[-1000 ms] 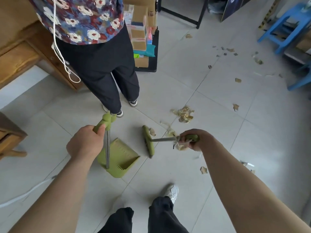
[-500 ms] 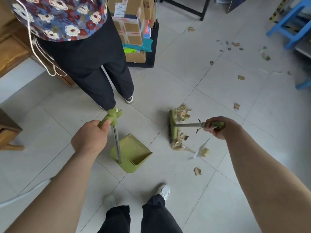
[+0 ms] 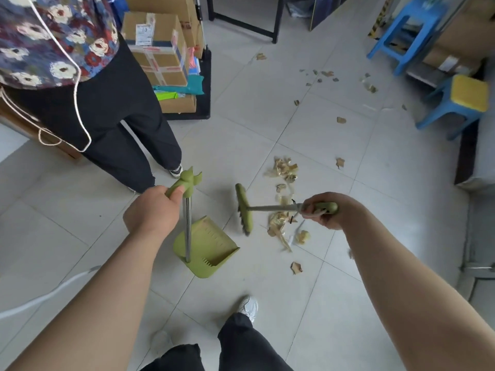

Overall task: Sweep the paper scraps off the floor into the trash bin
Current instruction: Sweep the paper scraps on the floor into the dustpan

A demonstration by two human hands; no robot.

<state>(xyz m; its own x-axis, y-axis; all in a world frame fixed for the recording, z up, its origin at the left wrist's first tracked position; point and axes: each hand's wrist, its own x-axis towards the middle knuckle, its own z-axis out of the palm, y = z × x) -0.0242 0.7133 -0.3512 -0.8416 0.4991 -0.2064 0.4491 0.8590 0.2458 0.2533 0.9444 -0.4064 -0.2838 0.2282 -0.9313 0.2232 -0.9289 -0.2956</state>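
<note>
My left hand (image 3: 151, 211) grips the green top of the dustpan's metal handle. The green dustpan (image 3: 207, 246) stands on the floor tiles, mouth facing right and away. My right hand (image 3: 321, 210) grips the green handle of a short broom (image 3: 243, 207). Its head sits just right of the dustpan, and whether it touches the floor I cannot tell. A pile of tan paper scraps (image 3: 281, 223) lies under the broom's shaft and to its right. More paper scraps (image 3: 284, 168) lie farther away, a single scrap (image 3: 296, 267) nearer me. No trash bin shows.
Another person (image 3: 107, 108) in dark trousers stands at the left, close to the dustpan. Stacked cardboard boxes (image 3: 160, 54) sit on a black cart behind. Blue stools (image 3: 455, 103) stand at the right. Small scraps (image 3: 321, 74) dot the far floor. My shoe (image 3: 249, 307) is below.
The broom head has swung left from the scrap pile toward the dustpan's mouth. Scraps now trail to its right. The dustpan has stayed about where it was.
</note>
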